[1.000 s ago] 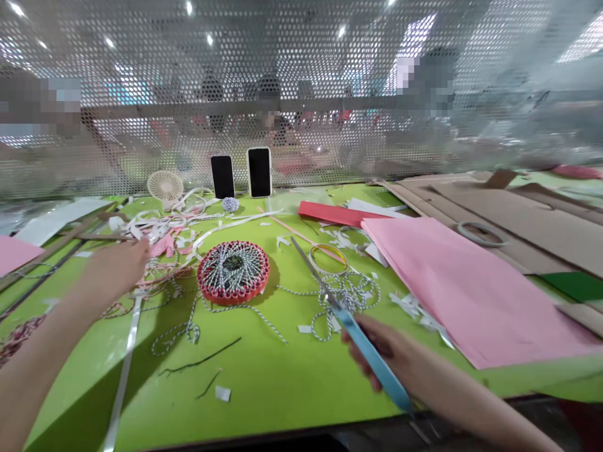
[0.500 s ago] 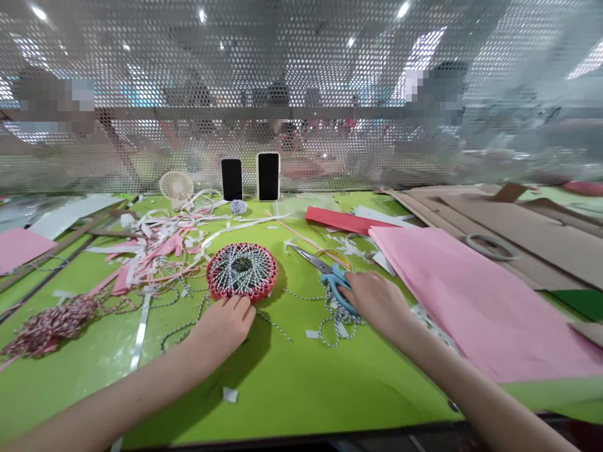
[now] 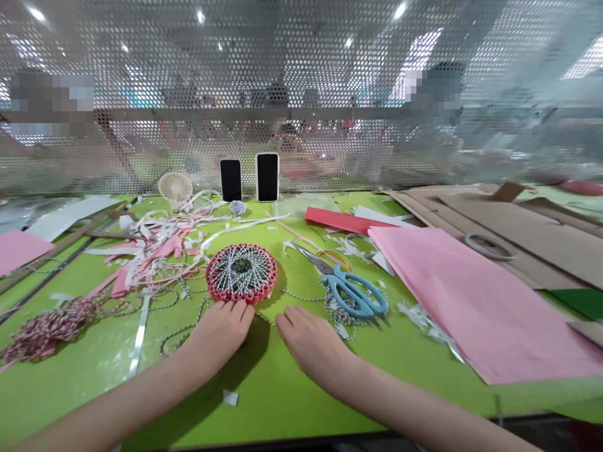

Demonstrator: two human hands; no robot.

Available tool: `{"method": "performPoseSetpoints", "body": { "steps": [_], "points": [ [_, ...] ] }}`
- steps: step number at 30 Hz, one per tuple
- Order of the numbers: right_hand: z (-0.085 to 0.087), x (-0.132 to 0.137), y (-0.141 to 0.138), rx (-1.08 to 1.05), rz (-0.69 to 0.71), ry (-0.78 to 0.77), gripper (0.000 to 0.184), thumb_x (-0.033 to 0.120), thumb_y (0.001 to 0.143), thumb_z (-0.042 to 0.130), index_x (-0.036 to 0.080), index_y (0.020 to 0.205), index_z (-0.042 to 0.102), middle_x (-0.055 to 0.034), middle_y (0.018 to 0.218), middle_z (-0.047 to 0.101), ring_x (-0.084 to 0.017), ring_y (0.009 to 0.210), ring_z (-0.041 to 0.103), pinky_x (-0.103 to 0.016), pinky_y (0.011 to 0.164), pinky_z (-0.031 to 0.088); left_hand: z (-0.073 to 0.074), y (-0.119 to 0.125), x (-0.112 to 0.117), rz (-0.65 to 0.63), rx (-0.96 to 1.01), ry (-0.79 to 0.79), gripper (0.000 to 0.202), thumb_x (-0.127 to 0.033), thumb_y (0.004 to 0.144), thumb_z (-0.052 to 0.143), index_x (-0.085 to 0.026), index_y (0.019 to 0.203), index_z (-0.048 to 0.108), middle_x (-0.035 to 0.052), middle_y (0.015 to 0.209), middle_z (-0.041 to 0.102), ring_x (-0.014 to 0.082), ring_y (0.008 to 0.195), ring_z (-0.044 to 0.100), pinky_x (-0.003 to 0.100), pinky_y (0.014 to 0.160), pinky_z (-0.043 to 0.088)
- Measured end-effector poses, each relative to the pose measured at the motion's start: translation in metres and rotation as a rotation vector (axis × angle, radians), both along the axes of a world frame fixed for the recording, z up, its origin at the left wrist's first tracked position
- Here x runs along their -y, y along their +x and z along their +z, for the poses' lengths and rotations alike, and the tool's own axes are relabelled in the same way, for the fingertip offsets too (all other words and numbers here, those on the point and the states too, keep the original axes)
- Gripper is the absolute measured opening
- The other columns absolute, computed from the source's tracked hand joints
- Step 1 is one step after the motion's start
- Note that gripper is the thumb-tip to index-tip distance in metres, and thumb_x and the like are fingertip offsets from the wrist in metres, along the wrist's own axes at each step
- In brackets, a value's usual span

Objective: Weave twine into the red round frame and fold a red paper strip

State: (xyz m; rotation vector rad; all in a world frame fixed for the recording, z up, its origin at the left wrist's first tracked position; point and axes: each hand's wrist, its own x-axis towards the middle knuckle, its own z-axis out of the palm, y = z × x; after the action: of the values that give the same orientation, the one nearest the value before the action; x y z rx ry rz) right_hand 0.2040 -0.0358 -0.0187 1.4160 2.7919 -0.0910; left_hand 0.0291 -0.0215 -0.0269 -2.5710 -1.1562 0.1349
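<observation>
Disc on the green table, its near rim under the left hand.
The left fingers curl closed on that rim; the right hand bends over the patterned cord just beside it, its fingertips too hidden to tell whether they pinch. Done well, the left would steady the disc flat while the right draws the cord evenly, clear of the scissors lying near it. Counted: one disc, one pair of scissors, two phones propped upright, one small fan, one red-and-white cord bundle.
</observation>
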Motion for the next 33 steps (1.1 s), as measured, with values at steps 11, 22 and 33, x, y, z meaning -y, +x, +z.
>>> {"method": "performPoseSetpoints", "body": {
  "steps": [11, 22, 33],
  "points": [
    [0.016, -0.042, 0.038, -0.105, -0.281, 0.014, 0.024, 0.01, 0.085, 0.035, 0.012, 0.094, 0.057, -0.008, 0.087, 0.063, -0.015, 0.073, 0.059, -0.024, 0.06, 0.042, 0.01, -0.006, -0.004, -0.008, -0.056, -0.105, 0.027, 0.005, 0.068, 0.036, -0.013, 0.072, 0.055, 0.0071, 0.063, 0.061, 0.0181, 0.051, 0.057, 0.028, 0.046, 0.037],
    [-0.014, -0.188, 0.115, -0.163, -0.684, 0.204, 0.03, 0.029, 0.083, 0.051, 0.014, 0.109, 0.051, -0.0082, 0.111, 0.054, -0.019, 0.094, 0.055, -0.04, 0.079, 0.046, 0.039, -0.012, 0.009, -0.044, -0.018, -0.262, 0.02, -0.009, 0.078, 0.04, -0.014, 0.082, 0.059, 0.0057, 0.072, 0.066, 0.0164, 0.058, 0.059, 0.026, 0.051, 0.037],
    [0.042, -0.19, 0.087, -0.8, -0.761, 0.571, 0.029, 0.031, 0.089, 0.03, 0.016, 0.078, 0.053, -0.0051, 0.072, 0.058, -0.018, 0.073, 0.054, -0.03, 0.064, 0.038, 0.041, -0.019, 0.007, -0.021, 0.309, -0.275, 0.026, -0.02, 0.086, 0.031, -0.015, 0.084, 0.056, 0.0068, 0.077, 0.064, 0.02, 0.066, 0.057, 0.033, 0.058, 0.042]
  ]
}}
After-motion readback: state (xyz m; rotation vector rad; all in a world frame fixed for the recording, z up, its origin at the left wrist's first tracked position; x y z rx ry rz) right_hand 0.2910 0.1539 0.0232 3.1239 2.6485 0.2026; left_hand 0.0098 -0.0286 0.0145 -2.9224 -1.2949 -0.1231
